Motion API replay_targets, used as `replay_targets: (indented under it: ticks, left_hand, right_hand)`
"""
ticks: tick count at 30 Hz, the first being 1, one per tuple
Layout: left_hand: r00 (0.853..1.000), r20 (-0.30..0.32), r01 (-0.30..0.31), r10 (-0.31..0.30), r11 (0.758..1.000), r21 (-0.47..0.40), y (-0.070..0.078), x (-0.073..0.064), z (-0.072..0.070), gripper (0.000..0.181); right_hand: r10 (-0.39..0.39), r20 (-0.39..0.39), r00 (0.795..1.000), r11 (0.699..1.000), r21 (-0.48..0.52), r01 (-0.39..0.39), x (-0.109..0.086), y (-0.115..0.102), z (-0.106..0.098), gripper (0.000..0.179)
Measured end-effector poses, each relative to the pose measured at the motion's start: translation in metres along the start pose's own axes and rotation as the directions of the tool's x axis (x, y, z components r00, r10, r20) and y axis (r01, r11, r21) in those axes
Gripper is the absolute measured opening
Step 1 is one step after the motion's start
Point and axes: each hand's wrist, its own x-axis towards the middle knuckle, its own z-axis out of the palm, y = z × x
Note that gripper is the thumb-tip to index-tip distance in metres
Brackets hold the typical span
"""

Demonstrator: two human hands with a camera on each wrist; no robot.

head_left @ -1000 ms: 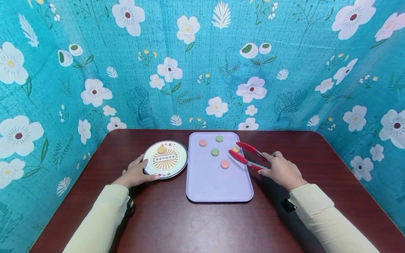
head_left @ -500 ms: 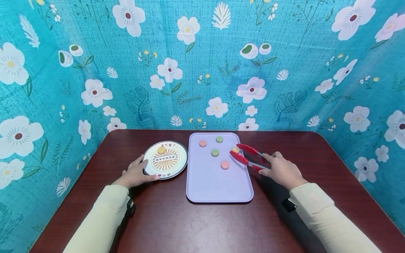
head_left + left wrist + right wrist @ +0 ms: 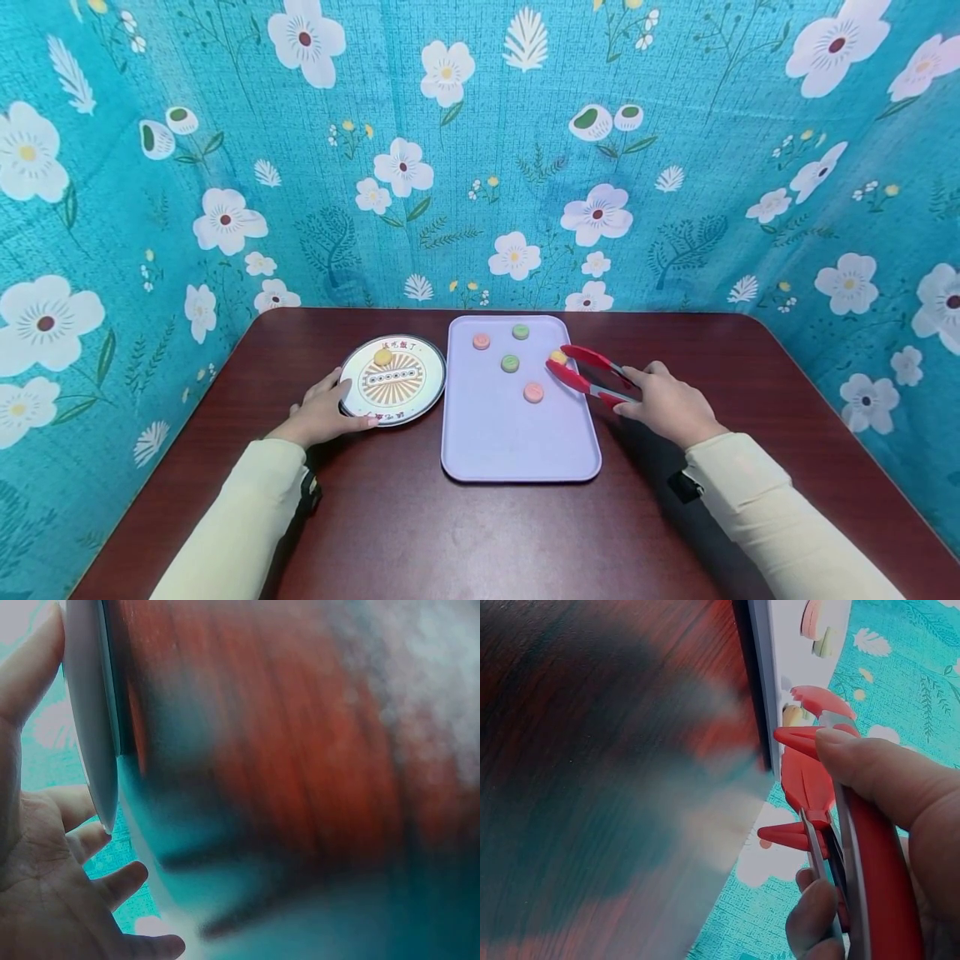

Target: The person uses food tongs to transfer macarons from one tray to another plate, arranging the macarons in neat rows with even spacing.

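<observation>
My left hand (image 3: 321, 410) rests at the near left rim of a round white plate (image 3: 423, 392), thumb and fingers spread along its edge. In the left wrist view the thumb and a finger touch the plate (image 3: 88, 712) while the other fingers are splayed. A yellow macaron (image 3: 383, 357) lies on the plate. My right hand (image 3: 670, 405) grips red-tipped metal tongs (image 3: 573, 379). The tongs' tips stand either side of another yellow macaron (image 3: 557, 357) near the right edge of the lilac tray (image 3: 517, 450), and partly hide it.
Also on the tray are two pink macarons, one farther back (image 3: 481, 341) and one nearer (image 3: 533, 392), and two green macarons (image 3: 510, 363). The tray stands just right of the plate on a dark wooden table (image 3: 375, 525). A blue floral curtain (image 3: 480, 167) hangs behind and at both sides.
The tongs' red tips have come slightly lower and closer together around the yellow macaron on the tray. My left hand and the plate have stayed in place.
</observation>
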Motion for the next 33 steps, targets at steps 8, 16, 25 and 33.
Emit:
replay_targets:
  ticks: [8,16,25,33]
  left_hand:
    - [1.000,0.004,0.003,-0.003,1.000,-0.010,-0.0005,0.0002,0.0001,0.110]
    - [1.000,0.009,0.002,-0.002,1.000,-0.007,-0.0017,0.0010,0.0000,0.112]
    - [1.000,0.009,0.008,-0.008,1.000,-0.009,-0.0016,0.0016,-0.0002,0.112]
    - [1.000,0.013,0.020,-0.019,0.999,-0.045,-0.0031,0.0026,0.0020,0.112]
  right_hand:
    - [0.000,0.003,1.000,1.000,-0.001,0.000,0.0001,-0.0002,-0.0004,0.079]
    - [-0.007,0.009,1.000,1.000,-0.006,0.007,-0.0003,-0.0003,-0.0018,0.080]
    - [-0.018,0.015,1.000,0.999,-0.043,0.018,0.0033,-0.0018,-0.0047,0.080]
    - [-0.054,0.000,0.999,0.994,-0.095,0.053,0.0055,-0.0020,-0.0066,0.076]
